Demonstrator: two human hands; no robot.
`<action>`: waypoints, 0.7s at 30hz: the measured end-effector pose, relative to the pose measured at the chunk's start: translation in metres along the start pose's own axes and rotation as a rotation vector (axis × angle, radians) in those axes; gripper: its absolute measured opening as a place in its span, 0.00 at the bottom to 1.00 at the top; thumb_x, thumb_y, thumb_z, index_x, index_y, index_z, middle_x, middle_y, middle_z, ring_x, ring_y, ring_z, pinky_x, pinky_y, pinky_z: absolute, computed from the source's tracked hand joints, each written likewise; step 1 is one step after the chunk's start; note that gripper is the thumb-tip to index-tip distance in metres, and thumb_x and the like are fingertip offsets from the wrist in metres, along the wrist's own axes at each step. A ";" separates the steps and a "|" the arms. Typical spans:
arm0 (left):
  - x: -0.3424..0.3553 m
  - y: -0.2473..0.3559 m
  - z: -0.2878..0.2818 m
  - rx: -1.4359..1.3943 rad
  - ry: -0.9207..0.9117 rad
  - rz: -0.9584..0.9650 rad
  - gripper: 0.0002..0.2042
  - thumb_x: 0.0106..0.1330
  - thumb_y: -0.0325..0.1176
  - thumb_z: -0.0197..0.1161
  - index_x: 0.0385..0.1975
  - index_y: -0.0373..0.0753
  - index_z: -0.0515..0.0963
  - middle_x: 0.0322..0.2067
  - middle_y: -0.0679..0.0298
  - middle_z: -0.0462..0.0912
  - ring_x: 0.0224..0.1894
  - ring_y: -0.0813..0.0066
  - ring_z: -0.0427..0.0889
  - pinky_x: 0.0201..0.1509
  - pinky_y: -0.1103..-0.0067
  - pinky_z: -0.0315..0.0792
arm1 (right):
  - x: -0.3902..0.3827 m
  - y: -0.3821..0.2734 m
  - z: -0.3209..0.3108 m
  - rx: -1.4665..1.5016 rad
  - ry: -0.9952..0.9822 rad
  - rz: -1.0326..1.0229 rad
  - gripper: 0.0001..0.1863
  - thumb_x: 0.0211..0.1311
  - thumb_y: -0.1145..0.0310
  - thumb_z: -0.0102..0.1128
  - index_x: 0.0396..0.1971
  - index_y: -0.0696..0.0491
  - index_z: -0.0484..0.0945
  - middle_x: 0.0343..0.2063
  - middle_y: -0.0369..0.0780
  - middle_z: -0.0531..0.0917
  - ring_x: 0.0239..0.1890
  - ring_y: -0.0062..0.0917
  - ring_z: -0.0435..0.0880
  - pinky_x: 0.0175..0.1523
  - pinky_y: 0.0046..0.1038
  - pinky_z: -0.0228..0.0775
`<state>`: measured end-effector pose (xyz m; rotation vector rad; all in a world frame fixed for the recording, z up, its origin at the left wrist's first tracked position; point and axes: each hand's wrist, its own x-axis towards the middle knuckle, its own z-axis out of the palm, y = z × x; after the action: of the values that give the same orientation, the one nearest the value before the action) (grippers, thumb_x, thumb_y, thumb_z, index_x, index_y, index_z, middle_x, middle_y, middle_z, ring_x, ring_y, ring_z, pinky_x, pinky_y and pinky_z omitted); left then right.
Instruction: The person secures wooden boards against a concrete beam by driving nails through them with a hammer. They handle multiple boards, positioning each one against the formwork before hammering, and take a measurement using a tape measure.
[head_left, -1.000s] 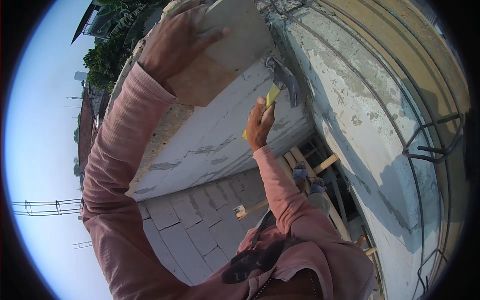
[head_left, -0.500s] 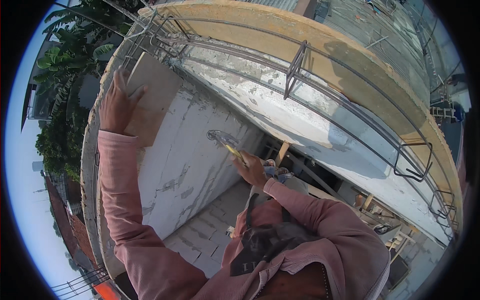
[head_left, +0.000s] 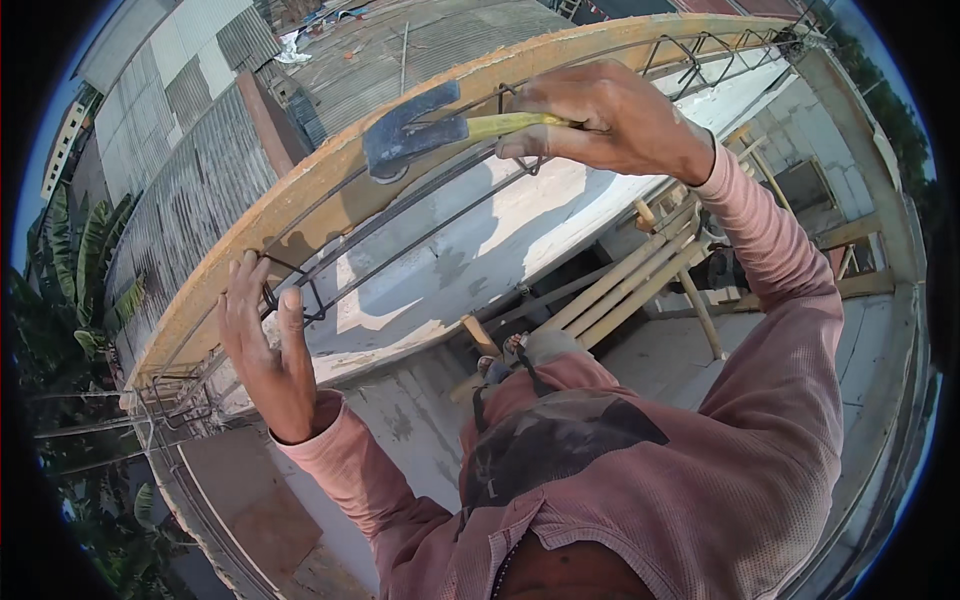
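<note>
My right hand [head_left: 620,120] is closed around the yellow handle of a hammer [head_left: 425,135], raised over the long curved wooden board [head_left: 215,265]. The hammer's dark head points left, above the steel bars. Farther left, my left hand [head_left: 265,350] is open with its fingers spread, close to the board's inner face and a bent steel stirrup [head_left: 312,300]. Whether its fingertips touch the board or the stirrup, I cannot tell. Long reinforcing bars [head_left: 400,222] run between the board and a pale block wall.
At the lower left, a brown flat panel [head_left: 250,495] leans in the corner. Below me are bamboo poles [head_left: 625,285] and my feet on a support. Corrugated roofs [head_left: 190,180] lie beyond the board, with banana plants [head_left: 85,260] at the left.
My view has swung round toward the long board. My left hand has come off the flat panel and opened beside the board. My right hand has lifted the hammer from low down to above the bars.
</note>
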<state>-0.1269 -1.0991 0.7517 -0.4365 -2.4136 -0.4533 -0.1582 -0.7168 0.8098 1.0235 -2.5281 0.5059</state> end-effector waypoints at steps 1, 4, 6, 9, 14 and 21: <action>0.006 0.002 0.008 0.100 -0.057 0.102 0.16 0.70 0.40 0.62 0.51 0.38 0.80 0.61 0.57 0.77 0.66 0.61 0.71 0.69 0.64 0.56 | 0.012 0.007 -0.011 -0.125 0.012 -0.026 0.26 0.63 0.43 0.61 0.35 0.55 0.86 0.21 0.43 0.81 0.23 0.39 0.80 0.28 0.38 0.69; -0.006 -0.014 0.018 0.125 0.019 0.121 0.13 0.71 0.44 0.61 0.42 0.40 0.82 0.61 0.60 0.78 0.63 0.63 0.73 0.66 0.67 0.55 | 0.052 0.017 -0.007 -0.124 -0.303 0.053 0.27 0.61 0.42 0.63 0.33 0.54 0.88 0.17 0.41 0.81 0.19 0.30 0.79 0.27 0.31 0.69; -0.010 -0.022 0.022 0.148 0.025 0.124 0.14 0.72 0.44 0.60 0.38 0.39 0.81 0.61 0.59 0.78 0.62 0.62 0.74 0.65 0.66 0.55 | 0.081 0.012 -0.007 0.021 -0.454 0.063 0.29 0.56 0.37 0.66 0.30 0.54 0.89 0.14 0.39 0.79 0.19 0.27 0.78 0.25 0.32 0.67; -0.012 -0.025 0.022 0.209 0.041 0.169 0.16 0.74 0.46 0.57 0.39 0.38 0.81 0.62 0.60 0.77 0.61 0.63 0.74 0.63 0.66 0.58 | 0.095 0.022 0.022 0.009 -0.472 -0.109 0.30 0.57 0.36 0.64 0.28 0.53 0.88 0.14 0.40 0.79 0.20 0.30 0.78 0.27 0.37 0.66; -0.012 -0.031 0.025 0.248 0.021 0.173 0.21 0.76 0.49 0.53 0.44 0.34 0.80 0.61 0.61 0.77 0.60 0.63 0.74 0.62 0.66 0.61 | 0.093 0.011 0.045 -0.135 -0.484 -0.021 0.30 0.58 0.36 0.61 0.28 0.52 0.87 0.21 0.41 0.84 0.26 0.36 0.84 0.31 0.41 0.72; -0.013 -0.025 0.027 0.342 0.076 0.120 0.24 0.76 0.50 0.52 0.55 0.33 0.77 0.63 0.58 0.75 0.62 0.61 0.75 0.65 0.64 0.63 | 0.036 0.000 0.052 -0.357 -0.173 0.055 0.18 0.64 0.49 0.59 0.31 0.48 0.86 0.31 0.39 0.87 0.41 0.36 0.86 0.51 0.43 0.77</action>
<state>-0.1421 -1.1126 0.7178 -0.4005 -2.3156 -0.0017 -0.1926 -0.7616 0.7806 0.8965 -2.6709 -0.0269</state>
